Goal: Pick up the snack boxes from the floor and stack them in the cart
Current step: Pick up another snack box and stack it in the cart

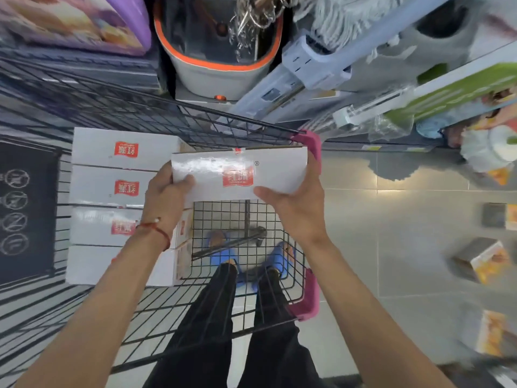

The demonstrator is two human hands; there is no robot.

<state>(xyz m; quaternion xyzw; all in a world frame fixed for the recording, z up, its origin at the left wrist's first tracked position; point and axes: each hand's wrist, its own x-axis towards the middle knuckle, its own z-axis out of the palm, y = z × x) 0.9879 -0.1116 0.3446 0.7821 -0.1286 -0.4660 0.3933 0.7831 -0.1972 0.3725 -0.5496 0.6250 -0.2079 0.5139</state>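
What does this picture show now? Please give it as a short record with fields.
held box: white box with red logo, above the cart
left hand: left hand grips its left end
right hand: right hand grips its right side
in cart: four white boxes side by side, at the left
on floor: several boxes at the right, blurred

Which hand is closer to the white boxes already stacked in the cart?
Left. The left hand grips the held box beside the stack; the right hand holds its far end.
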